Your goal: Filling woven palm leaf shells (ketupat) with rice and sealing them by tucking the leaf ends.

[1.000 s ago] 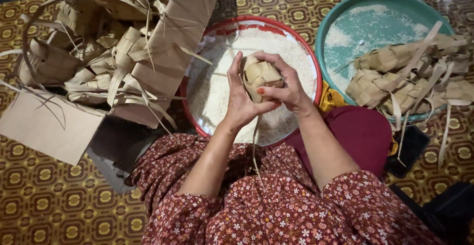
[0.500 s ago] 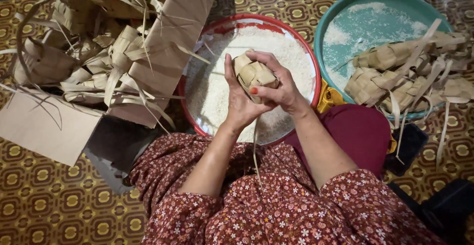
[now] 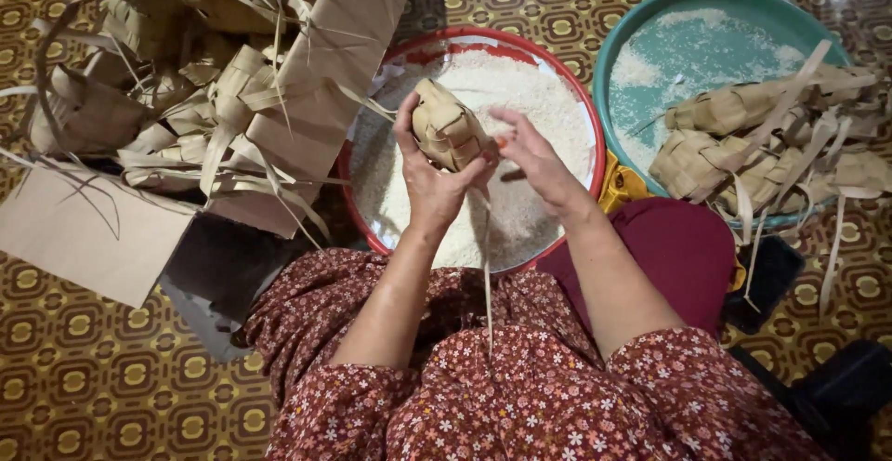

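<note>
left hand (image 3: 429,182) grip closed on tan woven palm-leaf pouch (image 3: 448,129), held over red round basin of white rice (image 3: 555,52); right hand (image 3: 534,156) open beside it. risk: pouch tilts, rice spills onto floor.

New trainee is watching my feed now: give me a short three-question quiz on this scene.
1. True or false: the left hand holds the woven palm-leaf pouch over the red basin of rice.
2. Where do the finished pouches lie? A) teal basin B) cardboard box C) floor
3. Fill in: the right hand is ___ the pouch.

Key: 1 true; 2 A; 3 beside, fingertips at its edge.
</note>
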